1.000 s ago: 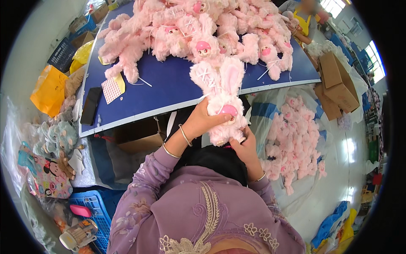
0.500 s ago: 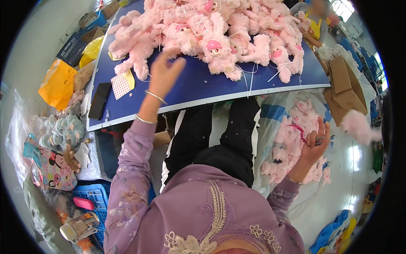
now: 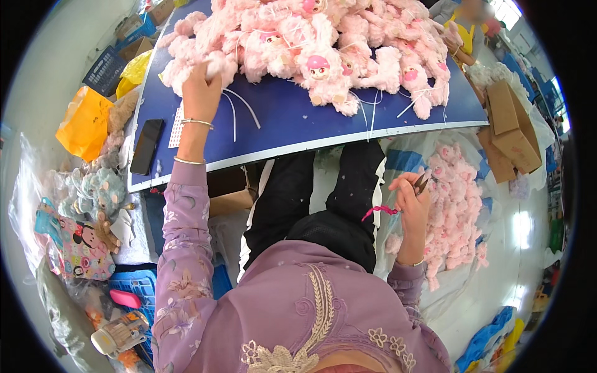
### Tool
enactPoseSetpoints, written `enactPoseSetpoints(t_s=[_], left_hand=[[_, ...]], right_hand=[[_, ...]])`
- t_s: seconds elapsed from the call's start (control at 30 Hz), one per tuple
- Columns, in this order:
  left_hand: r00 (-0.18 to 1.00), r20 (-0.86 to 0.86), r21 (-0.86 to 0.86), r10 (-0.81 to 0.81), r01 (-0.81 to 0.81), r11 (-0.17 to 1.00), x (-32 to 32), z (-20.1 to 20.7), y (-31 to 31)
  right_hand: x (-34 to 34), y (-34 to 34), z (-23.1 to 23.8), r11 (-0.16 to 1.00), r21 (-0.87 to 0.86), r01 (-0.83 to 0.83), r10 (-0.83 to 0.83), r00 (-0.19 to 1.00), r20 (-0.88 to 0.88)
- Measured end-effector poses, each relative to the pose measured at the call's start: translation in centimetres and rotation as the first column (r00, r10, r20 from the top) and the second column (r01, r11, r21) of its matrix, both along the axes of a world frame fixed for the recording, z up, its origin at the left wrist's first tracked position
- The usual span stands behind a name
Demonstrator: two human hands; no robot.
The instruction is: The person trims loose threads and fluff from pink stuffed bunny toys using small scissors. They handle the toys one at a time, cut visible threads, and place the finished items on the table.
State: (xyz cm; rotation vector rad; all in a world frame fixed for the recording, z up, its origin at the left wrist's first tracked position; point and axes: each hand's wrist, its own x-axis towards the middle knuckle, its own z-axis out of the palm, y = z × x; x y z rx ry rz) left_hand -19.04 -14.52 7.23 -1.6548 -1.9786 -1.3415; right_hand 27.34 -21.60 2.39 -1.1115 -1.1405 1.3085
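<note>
A heap of pink plush toys (image 3: 273, 46) with white ties covers the far part of the blue table (image 3: 292, 127). At the heap's left end my left hand (image 3: 202, 93) is closed on a fluffy pink plush toy (image 3: 219, 63); the fingertips are partly hidden in the fur. Two white ties (image 3: 235, 115) hang across the tabletop beside that hand. Over the right side of my lap, my right hand (image 3: 411, 202) is closed round small thread snips (image 3: 421, 183), their blades pointing up and away. A magenta cord (image 3: 379, 212) dangles from it.
To my right, a clear plastic bag (image 3: 398, 163) holds more pink plush toys (image 3: 454, 217), near an open cardboard box (image 3: 513, 124). A black phone (image 3: 147, 147) and a dotted sticker sheet (image 3: 176, 129) lie at the table's left. Across the table sits another person (image 3: 476, 40).
My left hand has reached left and taken hold of a plush toy. My right hand has come in toward my lap. The pink plush toy seen in mid-air at right is gone from there.
</note>
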Motion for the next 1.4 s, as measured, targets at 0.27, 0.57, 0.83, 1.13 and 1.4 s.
enactPoseSetpoints(t_s=[0.27,0.57,0.83,1.13,1.4], left_hand=[[0.693,0.426,0.203,-0.581,0.553,0.808,2.1,9.1,-2.4],[-0.228,0.888,0.407,-0.400,0.793,0.454,16.2,4.9,-3.5],[-0.799,0.596,0.740,0.076,0.584,0.335,20.5,-4.4,-1.0],[-0.557,0.812,0.519,-0.175,0.552,0.653,22.1,-4.8,-4.1],[-0.365,0.916,0.395,-0.164,0.764,0.510,20.8,-3.6,-4.8]], right_hand=[[-1.9,0.6,1.6,0.969,0.052,-0.240,0.238,0.971,0.027],[-7.2,0.8,2.5,0.866,0.203,-0.457,0.484,0.869,-0.104],[-5.9,-1.3,0.6,0.929,-0.083,-0.360,0.358,0.933,-0.036],[-5.0,-1.8,-3.3,0.996,-0.009,-0.089,0.085,0.977,-0.195],[-3.8,-1.8,-3.8,0.971,0.011,-0.237,0.237,0.971,-0.003]])
